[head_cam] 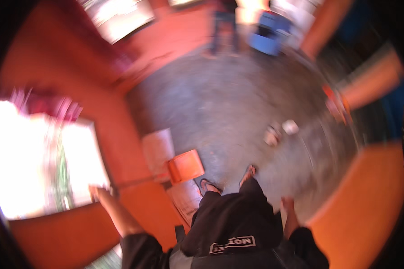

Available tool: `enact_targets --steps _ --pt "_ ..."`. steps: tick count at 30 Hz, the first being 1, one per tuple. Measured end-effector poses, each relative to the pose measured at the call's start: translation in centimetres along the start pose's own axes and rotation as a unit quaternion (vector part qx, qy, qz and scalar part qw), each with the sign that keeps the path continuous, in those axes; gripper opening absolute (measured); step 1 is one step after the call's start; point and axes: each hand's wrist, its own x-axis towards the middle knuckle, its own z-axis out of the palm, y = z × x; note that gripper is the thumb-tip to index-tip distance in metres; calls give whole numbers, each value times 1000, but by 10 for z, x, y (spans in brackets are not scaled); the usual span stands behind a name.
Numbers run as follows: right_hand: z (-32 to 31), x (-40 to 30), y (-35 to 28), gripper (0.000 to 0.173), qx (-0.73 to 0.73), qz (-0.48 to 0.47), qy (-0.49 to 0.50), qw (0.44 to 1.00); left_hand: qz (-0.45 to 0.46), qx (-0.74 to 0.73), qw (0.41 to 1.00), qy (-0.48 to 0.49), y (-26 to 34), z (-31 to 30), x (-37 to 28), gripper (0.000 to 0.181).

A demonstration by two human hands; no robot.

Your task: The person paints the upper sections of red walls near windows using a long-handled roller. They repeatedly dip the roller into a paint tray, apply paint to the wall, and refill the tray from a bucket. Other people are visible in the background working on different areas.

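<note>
My left hand (99, 192) is raised at the left, by the edge of a bright window opening (84, 161); whether it touches the frame or holds anything is too blurred to tell. My right hand (288, 203) hangs low at my right side over the grey floor, its fingers seeming curled, with no object visible in it. Between my hands are my dark clothes and my feet in flip-flops (247, 175). An orange plastic stool or container (187, 166) stands just left of my feet, beside flattened cardboard (185, 198).
Two small pale objects (290, 127) lie on the concrete floor (215, 101) ahead. A blue plastic chair (267, 35) and a standing person (224, 30) are at the far side. Another person's arms (370, 84) reach in at the right. Orange walls (111, 148) enclose the left side.
</note>
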Motion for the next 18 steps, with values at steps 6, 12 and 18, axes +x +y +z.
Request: enact_targets --steps 6,12,18 --pt "15 45 72 31 301 229 93 921 317 37 939 -127 3 92 -253 41" --pt "-90 94 169 33 339 253 103 900 474 40 799 -367 32 234 -508 34" --pt "-195 171 296 28 378 262 159 874 664 162 624 -378 88 312 -668 28"
